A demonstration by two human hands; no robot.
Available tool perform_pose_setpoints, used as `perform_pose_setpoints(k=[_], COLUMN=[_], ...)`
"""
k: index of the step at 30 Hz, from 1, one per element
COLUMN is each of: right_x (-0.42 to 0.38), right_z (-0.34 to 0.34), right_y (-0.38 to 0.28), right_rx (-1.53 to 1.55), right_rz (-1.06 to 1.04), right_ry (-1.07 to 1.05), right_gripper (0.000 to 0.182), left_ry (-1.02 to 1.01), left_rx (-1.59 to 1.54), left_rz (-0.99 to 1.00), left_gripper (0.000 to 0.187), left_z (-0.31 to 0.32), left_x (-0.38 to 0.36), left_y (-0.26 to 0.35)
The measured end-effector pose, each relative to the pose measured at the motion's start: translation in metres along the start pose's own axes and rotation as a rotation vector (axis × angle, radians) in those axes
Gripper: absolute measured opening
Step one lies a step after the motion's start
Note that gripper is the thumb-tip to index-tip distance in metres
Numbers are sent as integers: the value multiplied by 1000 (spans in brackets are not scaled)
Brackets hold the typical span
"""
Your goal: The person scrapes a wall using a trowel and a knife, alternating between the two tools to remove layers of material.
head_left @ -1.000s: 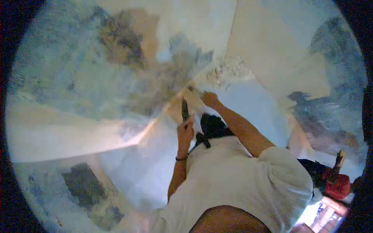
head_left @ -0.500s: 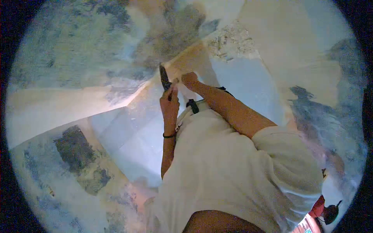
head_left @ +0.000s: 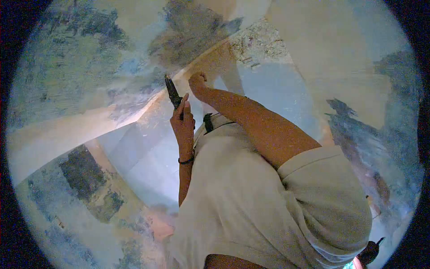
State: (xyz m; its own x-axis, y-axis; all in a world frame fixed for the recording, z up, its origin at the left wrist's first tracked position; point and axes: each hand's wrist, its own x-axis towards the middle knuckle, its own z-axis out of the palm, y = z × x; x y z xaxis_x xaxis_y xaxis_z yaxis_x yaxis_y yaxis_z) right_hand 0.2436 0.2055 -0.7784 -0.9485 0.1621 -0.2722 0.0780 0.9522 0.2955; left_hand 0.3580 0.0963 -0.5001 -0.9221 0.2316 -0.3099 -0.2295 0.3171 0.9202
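My left hand [head_left: 182, 122], with a dark band [head_left: 186, 160] on its wrist, is closed around a dark, long, narrow tool [head_left: 172, 92]. The tool points up and away from me, its tip overlapping the pale edge [head_left: 179, 74] where two surfaces meet. Just right of the tool is my right hand [head_left: 197, 83], bent at the wrist with its fingers curled in; what it holds, if anything, is hidden. My right forearm crosses in front of my light shirt [head_left: 251, 188]. A dark strap-like piece [head_left: 208, 123] shows at my waist.
Patchy painted surfaces [head_left: 80, 71] surround me, with grey and blue smears. A rough, crumbly patch [head_left: 262, 44] lies beyond my right hand, beside a pale blue area [head_left: 273, 85]. A dark square patch [head_left: 83, 172] is at left. A dark object [head_left: 369, 253] sits at lower right.
Both hands have shifted left in view, and the right has risen slightly. A wider gap shows between them. The tool stays in my left hand, tilted more to the left.
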Motion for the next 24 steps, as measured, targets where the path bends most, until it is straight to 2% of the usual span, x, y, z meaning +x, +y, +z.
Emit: perform_pose_setpoints(k=[1, 4, 7, 10, 13, 16, 19, 22, 24], right_x=[5, 4, 19, 19, 40, 32, 19, 25, 30], right_z=[0, -50, -50, -50, -35, -48, -66, -72, -70], right_y=[0, 20, 21, 24, 14, 14, 19, 21, 17], right_rx=[22, -189, -105, -214, -167, -389, -383, -256, -279], right_rz=[87, -40, -46, -29, -51, -63, 111, -102, -123], right_ry=[83, -16, -67, 70, -4, -43, 206, -4, -60], right_gripper=[18, 18, 15, 12, 11, 9, 6, 6, 9], left_ry=[15, 60, 70, 73, 76, 82, 98, 124, 137], left_rx=[3, 6, -22, -46, -52, -67, -69, -90, -116], left_rz=[3, -23, -80, -86, -84, -78, -57, -70, -84], left_gripper=[34, 35, 35, 36, 36, 36, 35, 35, 35], left_z=[1, -5, -10, -13, -19, -19, -23, -24, -24], left_x=[1, 5, 8, 8, 9, 9, 12, 13, 15], left_y=[0, 4, 7, 4, 2, 0, 0, 3, 2])
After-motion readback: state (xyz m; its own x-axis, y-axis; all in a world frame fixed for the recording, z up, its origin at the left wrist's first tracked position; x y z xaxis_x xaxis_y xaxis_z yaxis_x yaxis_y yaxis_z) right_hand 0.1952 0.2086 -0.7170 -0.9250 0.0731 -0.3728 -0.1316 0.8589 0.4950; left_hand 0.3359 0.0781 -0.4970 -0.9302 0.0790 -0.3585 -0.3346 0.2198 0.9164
